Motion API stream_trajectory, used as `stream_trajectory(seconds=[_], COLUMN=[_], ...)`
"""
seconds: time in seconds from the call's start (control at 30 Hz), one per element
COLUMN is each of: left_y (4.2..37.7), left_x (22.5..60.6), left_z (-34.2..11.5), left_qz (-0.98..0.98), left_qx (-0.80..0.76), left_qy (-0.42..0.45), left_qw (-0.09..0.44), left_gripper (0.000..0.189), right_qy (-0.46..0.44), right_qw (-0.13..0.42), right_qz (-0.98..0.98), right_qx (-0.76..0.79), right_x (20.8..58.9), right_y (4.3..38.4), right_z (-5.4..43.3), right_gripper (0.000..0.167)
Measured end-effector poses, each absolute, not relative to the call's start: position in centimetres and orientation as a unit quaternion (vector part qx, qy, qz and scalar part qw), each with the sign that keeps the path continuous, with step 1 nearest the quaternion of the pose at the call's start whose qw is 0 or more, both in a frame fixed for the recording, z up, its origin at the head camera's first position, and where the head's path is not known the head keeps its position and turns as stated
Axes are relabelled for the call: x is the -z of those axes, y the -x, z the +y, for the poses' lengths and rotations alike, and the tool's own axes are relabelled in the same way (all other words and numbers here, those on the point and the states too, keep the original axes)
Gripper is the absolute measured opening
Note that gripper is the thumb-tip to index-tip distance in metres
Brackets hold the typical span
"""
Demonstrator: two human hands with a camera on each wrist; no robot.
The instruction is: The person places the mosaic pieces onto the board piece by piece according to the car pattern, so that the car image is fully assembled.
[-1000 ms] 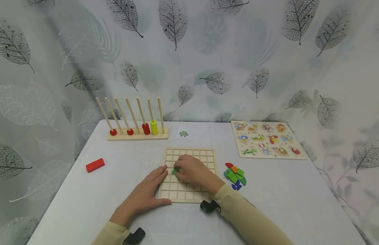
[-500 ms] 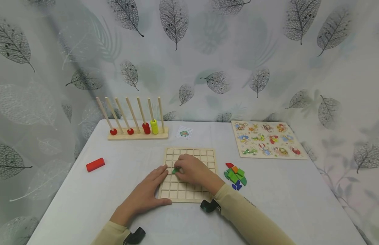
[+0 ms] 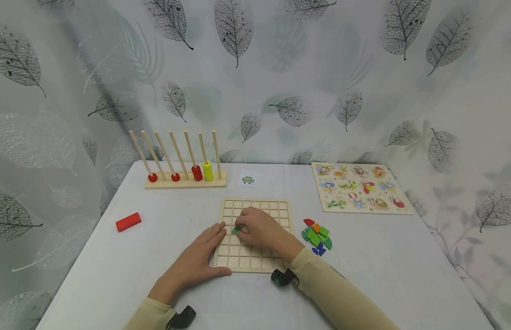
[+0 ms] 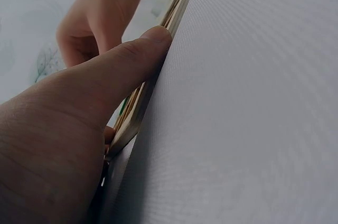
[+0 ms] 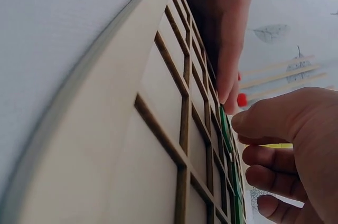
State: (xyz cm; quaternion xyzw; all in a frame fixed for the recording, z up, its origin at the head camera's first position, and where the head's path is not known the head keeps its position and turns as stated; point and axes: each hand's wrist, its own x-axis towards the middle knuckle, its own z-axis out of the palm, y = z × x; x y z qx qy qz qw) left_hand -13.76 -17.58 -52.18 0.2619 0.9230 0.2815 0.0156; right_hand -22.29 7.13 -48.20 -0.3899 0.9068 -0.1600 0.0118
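A square wooden grid board (image 3: 255, 261) lies on the table in front of me. My left hand (image 3: 197, 261) rests along its left side, fingers straight, with the thumb (image 4: 142, 49) against the near edge. Over the board's upper left cells, my right hand (image 3: 261, 231) pinches a small green piece (image 3: 235, 230) with curled fingers. In the right wrist view the thumb tip meets a green piece (image 5: 226, 129), and a second green piece (image 5: 235, 182) shows lower in the grid. The right hand partly hides the cells beneath it.
Right of the board is a pile of coloured pieces (image 3: 316, 236). A wooden peg stand (image 3: 187, 183) with red and yellow beads, a small picture card (image 3: 248, 179) and an insect puzzle board (image 3: 356, 210) stand farther back. A red cylinder (image 3: 129, 222) lies left.
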Motion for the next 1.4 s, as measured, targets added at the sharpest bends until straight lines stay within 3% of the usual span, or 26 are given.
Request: stream_trajectory(seconds=[1.4], left_y=[13.6], left_x=[52.1], left_z=[-17.5], left_qz=[0.924], left_qx=[-0.284], left_qy=[-0.255], left_qw=[0.024], left_gripper=[0.114], right_qy=[0.338], right_qw=[-0.062], right_qz=[0.906], right_qx=[0.248], right_x=[46.6], right_y=[20.0], right_z=[15.2], right_gripper=[0.02])
